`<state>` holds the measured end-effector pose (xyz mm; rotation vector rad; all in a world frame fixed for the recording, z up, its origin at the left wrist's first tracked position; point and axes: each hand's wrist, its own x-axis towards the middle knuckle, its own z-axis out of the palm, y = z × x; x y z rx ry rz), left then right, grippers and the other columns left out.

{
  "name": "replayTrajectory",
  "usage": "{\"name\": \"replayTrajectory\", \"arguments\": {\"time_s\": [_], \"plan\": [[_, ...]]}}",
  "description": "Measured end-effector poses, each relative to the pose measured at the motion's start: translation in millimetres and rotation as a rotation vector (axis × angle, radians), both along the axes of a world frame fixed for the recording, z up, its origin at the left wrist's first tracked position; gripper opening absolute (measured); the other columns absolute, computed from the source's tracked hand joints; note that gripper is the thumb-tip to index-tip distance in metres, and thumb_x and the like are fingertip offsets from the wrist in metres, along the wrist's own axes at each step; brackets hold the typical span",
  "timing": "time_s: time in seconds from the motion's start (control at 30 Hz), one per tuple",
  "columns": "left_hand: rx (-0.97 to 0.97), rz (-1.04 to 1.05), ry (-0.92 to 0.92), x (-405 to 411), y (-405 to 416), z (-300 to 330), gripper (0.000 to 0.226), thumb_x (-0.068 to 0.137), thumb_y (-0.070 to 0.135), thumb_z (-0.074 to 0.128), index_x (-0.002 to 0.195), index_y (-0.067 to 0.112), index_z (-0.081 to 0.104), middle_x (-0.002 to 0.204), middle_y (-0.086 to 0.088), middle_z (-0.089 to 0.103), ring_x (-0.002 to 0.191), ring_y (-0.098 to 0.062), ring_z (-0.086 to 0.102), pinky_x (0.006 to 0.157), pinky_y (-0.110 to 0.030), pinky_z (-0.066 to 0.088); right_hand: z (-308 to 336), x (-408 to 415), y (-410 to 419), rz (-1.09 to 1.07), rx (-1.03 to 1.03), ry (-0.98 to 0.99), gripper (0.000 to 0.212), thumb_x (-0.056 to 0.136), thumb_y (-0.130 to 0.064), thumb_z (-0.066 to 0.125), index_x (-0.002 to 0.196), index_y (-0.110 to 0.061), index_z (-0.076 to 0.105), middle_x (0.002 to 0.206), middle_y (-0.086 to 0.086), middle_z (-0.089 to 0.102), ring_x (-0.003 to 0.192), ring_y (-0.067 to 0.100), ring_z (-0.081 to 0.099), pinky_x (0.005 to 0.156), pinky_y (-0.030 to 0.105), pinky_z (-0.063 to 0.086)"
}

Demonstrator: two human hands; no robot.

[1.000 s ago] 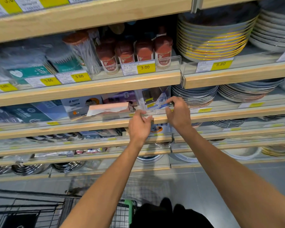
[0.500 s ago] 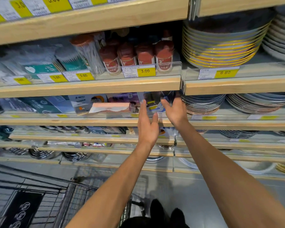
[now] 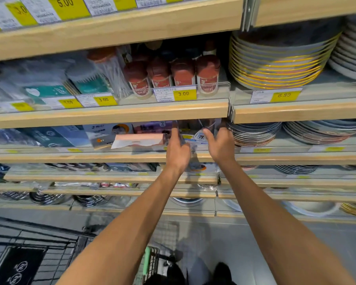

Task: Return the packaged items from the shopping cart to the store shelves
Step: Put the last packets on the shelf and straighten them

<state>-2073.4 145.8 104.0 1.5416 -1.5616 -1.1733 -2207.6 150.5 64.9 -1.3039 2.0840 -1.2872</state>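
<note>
Wood-edged store shelves (image 3: 111, 114) run in tiers, each front rail carrying yellow price tags (image 3: 184, 94). On the upper tier, red-capped toothpick jars (image 3: 207, 76) stand in a row beside clear packs of plastic cutlery (image 3: 49, 83), with a stack of yellow-rimmed plates (image 3: 280, 64) to the right. The tier below holds flat packaged items (image 3: 107, 133), a pink box (image 3: 138, 139) lying at the front edge, a clear-wrapped package (image 3: 199, 136) standing upright, and lower stacks of plates (image 3: 255, 133) beside it. Further tiers beneath carry more packets, metalware and dishes, too blurred to name. Grey floor (image 3: 224, 239) lies below.
</note>
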Motion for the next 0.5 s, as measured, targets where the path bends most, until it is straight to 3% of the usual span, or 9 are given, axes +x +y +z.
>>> {"name": "replayTrajectory", "arguments": {"time_s": [0.07, 0.13, 0.2, 0.27, 0.33, 0.4, 0.5], "plan": [[0.013, -0.063, -0.047, 5, -7, -1, 0.042, 0.092, -0.002, 0.045, 0.125, 0.024, 0.044, 0.119, -0.004, 0.064, 0.107, -0.024, 0.062, 0.092, -0.044, 0.053, -1, 0, 2, -0.041, 0.02, 0.053, 0.047, 0.094, -0.039, 0.062, 0.099, 0.008, 0.06, 0.098, 0.026, 0.064, 0.098, 0.041, 0.057, 0.08, 0.044, 0.043], [0.022, -0.113, -0.077, 8, -7, 3, 0.041, 0.09, -0.002, 0.044, 0.121, 0.025, 0.042, 0.109, -0.014, 0.064, 0.098, -0.033, 0.061, 0.083, -0.045, 0.052, 2, 1, 1, -0.077, 0.083, 0.028, 0.047, 0.096, -0.042, 0.059, 0.103, 0.005, 0.06, 0.103, 0.024, 0.064, 0.101, 0.04, 0.057, 0.08, 0.041, 0.043], [0.021, -0.151, -0.083, 9, -4, 4, 0.042, 0.092, 0.001, 0.046, 0.128, 0.021, 0.039, 0.101, -0.01, 0.061, 0.092, -0.03, 0.057, 0.073, -0.039, 0.05, 4, 7, 3, -0.099, 0.081, -0.01, 0.05, 0.095, -0.046, 0.056, 0.107, 0.003, 0.057, 0.103, 0.023, 0.064, 0.1, 0.04, 0.059, 0.077, 0.039, 0.042], [-0.048, -0.219, -0.057, 18, 8, 1, 0.053, 0.098, 0.009, 0.05, 0.147, 0.015, 0.032, 0.128, 0.005, 0.055, 0.115, -0.012, 0.051, 0.098, -0.035, 0.048, 5, 22, 16, -0.173, -0.024, -0.057, 0.054, 0.093, -0.047, 0.059, 0.112, 0.004, 0.053, 0.1, 0.016, 0.065, 0.098, 0.037, 0.062, 0.075, 0.036, 0.044], [-0.116, -0.253, 0.065, 29, 28, -11, 0.04, 0.103, 0.017, 0.049, 0.142, 0.015, 0.046, 0.141, 0.005, 0.052, 0.129, -0.006, 0.048, 0.11, -0.03, 0.042, 3, 40, 35, -0.329, -0.2, -0.146, 0.047, 0.093, -0.037, 0.066, 0.119, -0.001, 0.052, 0.108, 0.01, 0.064, 0.104, 0.03, 0.062, 0.084, 0.038, 0.049], [-0.228, -0.164, 0.012, 48, 45, -25, 0.027, 0.101, 0.019, 0.054, 0.126, 0.019, 0.064, 0.132, 0.005, 0.061, 0.121, -0.004, 0.056, 0.102, -0.027, 0.049, -3, 66, 48, -0.395, -0.343, -0.075, 0.031, 0.091, -0.025, 0.068, 0.112, -0.007, 0.054, 0.104, 0.007, 0.061, 0.097, 0.027, 0.06, 0.086, 0.044, 0.05], [-0.26, 0.202, 0.162, 86, 42, -48, 0.012, 0.092, 0.01, 0.063, 0.101, 0.018, 0.065, 0.098, -0.001, 0.068, 0.088, -0.014, 0.064, 0.08, -0.037, 0.056, -7, 99, 42, -0.131, -0.3, 0.03, 0.027, 0.088, -0.014, 0.071, 0.112, -0.009, 0.059, 0.105, 0.004, 0.061, 0.092, 0.018, 0.058, 0.079, 0.042, 0.054]]}}
